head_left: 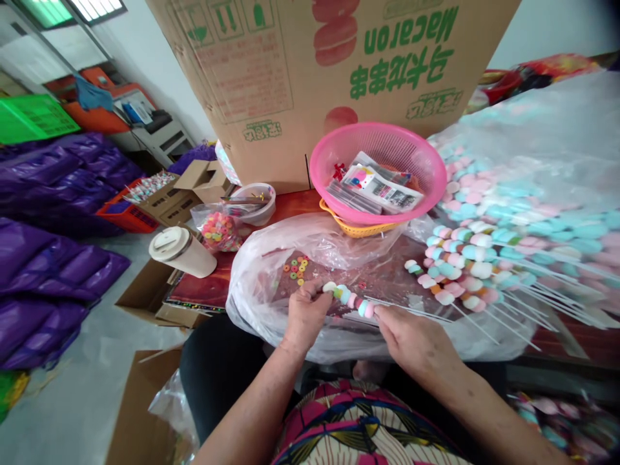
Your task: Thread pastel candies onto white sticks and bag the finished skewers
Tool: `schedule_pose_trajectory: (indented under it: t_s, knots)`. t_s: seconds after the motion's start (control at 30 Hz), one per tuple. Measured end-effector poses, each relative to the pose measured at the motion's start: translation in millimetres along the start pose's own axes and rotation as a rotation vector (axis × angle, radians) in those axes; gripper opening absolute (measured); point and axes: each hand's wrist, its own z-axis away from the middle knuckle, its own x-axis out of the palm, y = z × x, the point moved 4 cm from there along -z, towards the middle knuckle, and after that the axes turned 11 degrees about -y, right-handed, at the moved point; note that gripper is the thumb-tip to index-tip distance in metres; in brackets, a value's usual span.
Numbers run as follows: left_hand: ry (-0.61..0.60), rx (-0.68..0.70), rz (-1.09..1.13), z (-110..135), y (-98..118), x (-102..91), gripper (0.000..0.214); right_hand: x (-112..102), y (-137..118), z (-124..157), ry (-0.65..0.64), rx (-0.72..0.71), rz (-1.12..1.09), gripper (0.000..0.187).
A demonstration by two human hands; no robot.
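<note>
Between my hands a marshmallow skewer (pixel 349 299) lies nearly level, threaded with white, blue, pink and green pieces. My left hand (pixel 306 313) pinches its left end at a white marshmallow. At the other end, my right hand (pixel 411 332) is closed around the skewer by the last pink piece. Several small coloured candy rings (pixel 294 266) lie just beyond my left hand on the plastic-covered table. Thin white sticks (pixel 411 310) rest behind my right hand. To the right is a large pile of marshmallow skewers (pixel 465 258), their bare sticks pointing right.
A pink basket (pixel 320 161) with printed cards sits on a yellow one (pixel 358 229), before a tall cardboard box (pixel 300 97). Leftward stand a white bowl (pixel 264 210), a bag of candy rings (pixel 220 229) and a lidded cup (pixel 194 255) near the table's edge. Clear plastic (pixel 542 142) covers more skewers.
</note>
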Motion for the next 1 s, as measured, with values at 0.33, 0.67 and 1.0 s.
schedule_pose_trajectory:
  t_s: [0.33,0.67,1.0]
  knots:
    - [0.027,-0.061,-0.008,5.3,-3.5,3.0,0.027,3.5,-20.3,6.9,-0.123,0.058,0.024,0.028]
    - [-0.167,0.128,-0.594,4.8,-9.3,-0.5,0.037,32.6,-12.2,-3.5,0.043,0.065,-0.198,0.027]
    - [-0.319,0.126,-0.911,-31.4,11.0,20.7,0.025,42.3,23.5,28.4,0.179,0.147,-0.660,0.032]
